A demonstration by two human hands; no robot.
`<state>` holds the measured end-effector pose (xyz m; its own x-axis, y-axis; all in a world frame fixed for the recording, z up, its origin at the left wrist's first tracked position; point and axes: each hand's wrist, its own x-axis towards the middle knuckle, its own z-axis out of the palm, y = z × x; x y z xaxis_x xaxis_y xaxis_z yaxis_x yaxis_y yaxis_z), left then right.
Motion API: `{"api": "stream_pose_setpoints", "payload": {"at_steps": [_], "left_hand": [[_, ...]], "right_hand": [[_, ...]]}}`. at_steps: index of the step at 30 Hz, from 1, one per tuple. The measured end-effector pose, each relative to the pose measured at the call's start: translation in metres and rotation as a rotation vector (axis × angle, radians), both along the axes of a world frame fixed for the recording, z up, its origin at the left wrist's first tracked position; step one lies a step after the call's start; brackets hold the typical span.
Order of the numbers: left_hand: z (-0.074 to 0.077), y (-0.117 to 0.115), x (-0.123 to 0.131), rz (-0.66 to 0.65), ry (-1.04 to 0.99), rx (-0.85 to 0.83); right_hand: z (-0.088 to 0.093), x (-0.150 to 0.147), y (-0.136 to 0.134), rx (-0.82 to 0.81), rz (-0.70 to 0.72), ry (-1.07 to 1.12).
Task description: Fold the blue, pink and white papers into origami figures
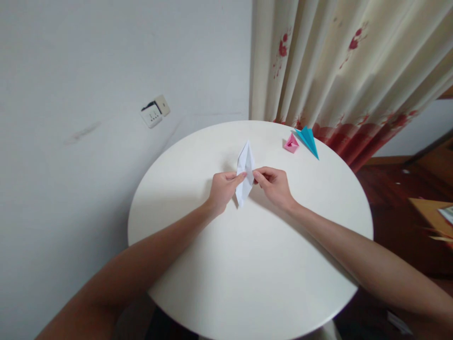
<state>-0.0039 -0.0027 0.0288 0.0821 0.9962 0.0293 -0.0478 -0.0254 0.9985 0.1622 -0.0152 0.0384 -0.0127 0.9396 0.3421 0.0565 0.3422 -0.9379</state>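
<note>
A folded white paper [248, 163], long and pointed at both ends, is held upright lengthwise over the round white table. My left hand [223, 189] grips its left side, with the thumb lying across the front of the paper and the other fingers mostly hidden behind it. On the paper's right edge, near the middle, my right hand [275, 185] pinches with thumb and index finger. The remaining fingers of my right hand are curled in.
At the back right of the white table [226, 283] lie a small pink folded paper [291, 143] and a blue paper plane [308, 140]. Behind them hangs a cream and red curtain [318, 61]. A wall socket [152, 116] is at the left.
</note>
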Motion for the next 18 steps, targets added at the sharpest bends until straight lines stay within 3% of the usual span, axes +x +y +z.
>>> {"api": "stream_pose_setpoints", "payload": {"at_steps": [5, 13, 18], "left_hand": [[-0.0004, 0.0015, -0.0008, 0.045, -0.025, 0.012], [0.0028, -0.0064, 0.0041, 0.0, -0.033, -0.019], [0.0028, -0.0051, 0.0046, 0.004, -0.069, -0.033]], "right_hand": [[-0.0023, 0.0004, 0.0015, -0.007, 0.004, 0.013], [-0.0029, 0.0043, 0.0012, 0.018, -0.212, -0.171], [-0.0006, -0.0003, -0.0034, 0.028, -0.064, -0.152]]}}
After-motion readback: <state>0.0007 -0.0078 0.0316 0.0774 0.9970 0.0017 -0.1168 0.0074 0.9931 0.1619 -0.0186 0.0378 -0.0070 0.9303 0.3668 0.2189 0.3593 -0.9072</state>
